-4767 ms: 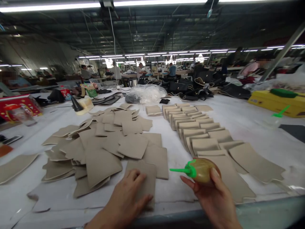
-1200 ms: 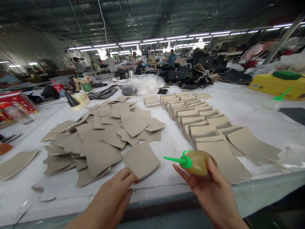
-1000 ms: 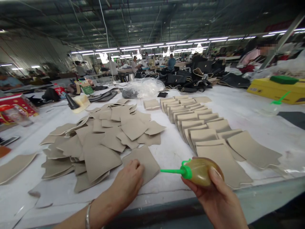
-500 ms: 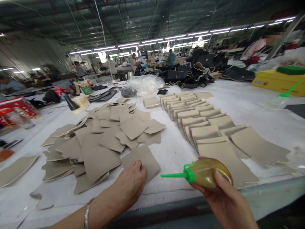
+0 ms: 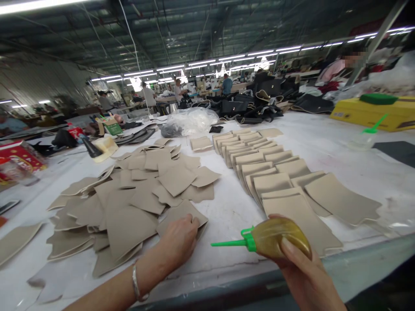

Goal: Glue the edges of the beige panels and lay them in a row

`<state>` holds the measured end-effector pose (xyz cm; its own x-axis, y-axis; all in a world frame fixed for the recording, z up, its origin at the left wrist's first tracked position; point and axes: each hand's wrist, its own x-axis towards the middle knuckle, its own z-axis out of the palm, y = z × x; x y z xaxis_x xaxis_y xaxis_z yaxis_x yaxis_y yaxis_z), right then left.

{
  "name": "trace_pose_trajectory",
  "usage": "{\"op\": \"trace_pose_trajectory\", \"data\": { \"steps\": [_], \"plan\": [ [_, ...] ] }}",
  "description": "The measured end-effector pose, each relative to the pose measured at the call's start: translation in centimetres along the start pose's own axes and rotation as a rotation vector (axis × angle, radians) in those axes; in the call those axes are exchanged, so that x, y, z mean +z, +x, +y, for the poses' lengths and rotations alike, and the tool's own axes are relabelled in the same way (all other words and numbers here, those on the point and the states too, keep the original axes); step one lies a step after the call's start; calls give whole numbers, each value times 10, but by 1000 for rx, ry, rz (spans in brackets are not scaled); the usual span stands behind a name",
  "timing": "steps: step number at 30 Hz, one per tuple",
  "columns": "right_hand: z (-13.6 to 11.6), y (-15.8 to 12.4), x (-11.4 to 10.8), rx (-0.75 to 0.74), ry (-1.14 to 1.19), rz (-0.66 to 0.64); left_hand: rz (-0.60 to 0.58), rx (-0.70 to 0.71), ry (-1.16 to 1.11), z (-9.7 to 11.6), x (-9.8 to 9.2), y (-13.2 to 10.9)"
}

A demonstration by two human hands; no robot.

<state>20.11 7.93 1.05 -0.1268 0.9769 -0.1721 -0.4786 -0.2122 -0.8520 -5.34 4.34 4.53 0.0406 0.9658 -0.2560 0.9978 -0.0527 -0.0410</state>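
My right hand is wrapped round a soft squeeze bottle of amber liquid, with its green nozzle pointing left above the table. My left hand is closed over the near edge of a beige leather-like piece, its fingertips bent and partly hidden. That piece's right edge looks raised from the table. Left of this hand spreads a loose heap of similar beige pieces. Beyond the bottle, overlapping beige pieces stand in two leaning rows.
A yellow box and a small cup with a green stick stand at the right. Farther back are a clear plastic bag and piled black bags. A red box is on the left. Other people work in the background.
The view has shifted slightly. My left hand has drawn the right edge of the beige piece up and inward. The bottle stays in my right hand, its nozzle still pointing left.
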Motion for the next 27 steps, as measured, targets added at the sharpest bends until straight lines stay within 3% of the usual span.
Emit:
{"op": "trace_pose_trajectory", "data": {
  "steps": [5, 10, 16, 27],
  "plan": [
    [-12, 1, 14, -234, -248, 28, 55, 143, -104, -8, -3, 6],
    [-14, 7, 29, -531, -590, -2, 79, 102, -139, 5, -2, 14],
    [-6, 25, 24, -690, -825, -193, 96, 117, -226, 7, -4, 15],
    [-4, 33, 29, -946, -1201, -349, 135, 134, -284, 0, 5, 13]
  ]
}}
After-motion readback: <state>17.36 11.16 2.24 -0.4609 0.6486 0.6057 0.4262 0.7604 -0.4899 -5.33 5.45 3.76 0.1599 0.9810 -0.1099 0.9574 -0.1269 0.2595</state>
